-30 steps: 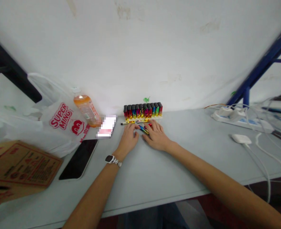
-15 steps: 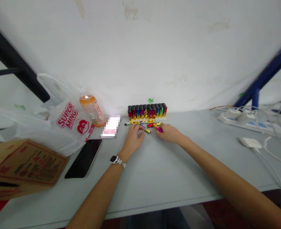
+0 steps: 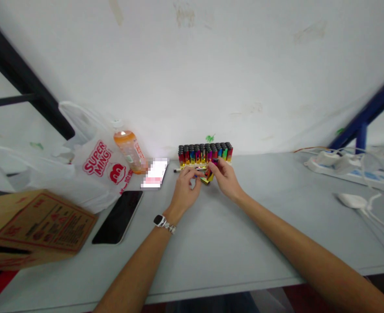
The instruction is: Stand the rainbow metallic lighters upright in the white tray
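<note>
Rows of shiny multicoloured lighters [image 3: 205, 155] with black tops stand upright against the wall. In front of them a few more lie on the table, one with a dark end [image 3: 178, 170] at the left. My right hand [image 3: 226, 179] grips a purple-and-yellow lighter [image 3: 211, 171], held tilted close to the front of the rows. Just left of it, my left hand [image 3: 186, 188] rests over the lying lighters, its thumb and forefinger close to a yellow one [image 3: 205, 181]. Its fingertips partly cover the pieces beneath, so contact is hard to judge.
On the left are a cardboard box [image 3: 45, 228], a white plastic bag [image 3: 96, 174], an orange drink bottle [image 3: 131, 150], a black phone [image 3: 118, 217] and a bright blurred-out rectangle [image 3: 155, 173]. A power strip [image 3: 351, 167] and white charger [image 3: 352, 200] with cables lie right.
My right hand has turned and raised its lighter from a low slant to a steeper tilt. The left hand's fingers have drawn nearer to it. The view has shifted slightly.
</note>
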`<state>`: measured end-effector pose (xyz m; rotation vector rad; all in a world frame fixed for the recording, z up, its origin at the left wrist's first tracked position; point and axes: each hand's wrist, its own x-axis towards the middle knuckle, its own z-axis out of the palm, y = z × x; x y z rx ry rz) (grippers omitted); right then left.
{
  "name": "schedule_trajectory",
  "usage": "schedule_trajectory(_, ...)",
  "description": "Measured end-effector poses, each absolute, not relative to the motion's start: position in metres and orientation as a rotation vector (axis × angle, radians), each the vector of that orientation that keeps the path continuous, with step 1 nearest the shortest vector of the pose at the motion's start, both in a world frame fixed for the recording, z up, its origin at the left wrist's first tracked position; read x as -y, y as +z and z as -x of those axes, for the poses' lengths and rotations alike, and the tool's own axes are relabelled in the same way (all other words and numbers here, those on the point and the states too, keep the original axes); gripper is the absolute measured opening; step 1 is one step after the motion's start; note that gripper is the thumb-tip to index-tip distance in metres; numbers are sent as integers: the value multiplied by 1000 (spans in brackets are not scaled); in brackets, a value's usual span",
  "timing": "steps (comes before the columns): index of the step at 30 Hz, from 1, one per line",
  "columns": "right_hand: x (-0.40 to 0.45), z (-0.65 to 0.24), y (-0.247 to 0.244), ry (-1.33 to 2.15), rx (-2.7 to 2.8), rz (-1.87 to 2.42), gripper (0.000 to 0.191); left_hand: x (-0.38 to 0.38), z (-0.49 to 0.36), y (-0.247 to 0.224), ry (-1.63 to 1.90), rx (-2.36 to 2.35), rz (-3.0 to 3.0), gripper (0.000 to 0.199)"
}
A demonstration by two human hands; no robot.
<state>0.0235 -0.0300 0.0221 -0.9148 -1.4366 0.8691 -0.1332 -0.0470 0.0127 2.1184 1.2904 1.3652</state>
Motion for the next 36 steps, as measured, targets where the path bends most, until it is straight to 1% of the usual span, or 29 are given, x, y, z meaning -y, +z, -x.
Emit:
schedule_trajectory(2,37,-20,16,1061,1345,886,41,46,134,12,1384,-1304,-2092,18)
schedule_trajectory(5,48,-18,7,1297,1219,923,44,44,135,11,1393,-1320,-2077,18)
schedule_trajectory(8,52,-19,4,1416,1121,1000,56,44,134,9,1376,-1319,-2080,19)
schedule_trajectory(10,51,-19,3,1388,1065,1082,62,44,133,8,1368,-1309,-2079,19)
schedule_trajectory(15,49,-18,2,1260,1073,1167,62,45,131,7,1360,-1306,-2063,21)
schedule_trajectory(22,52,-17,4,1297,994,1146,57,44,132,8,1356,-1311,-2064,21)
schedule_trajectory(26,49,-18,1,1334,1032,1001,56,44,133,7,1352,-1310,-2061,19)
schedule_trajectory(29,46,-20,-2,1263,1108,931,49,43,134,6,1344,-1315,-2068,18)
schedule_trajectory(33,48,-19,-5,1198,1208,994,45,42,136,5,1342,-1328,-2074,16)
schedule_trajectory(36,52,-16,-6,1026,1278,1048,42,41,136,4,1343,-1339,-2064,16)
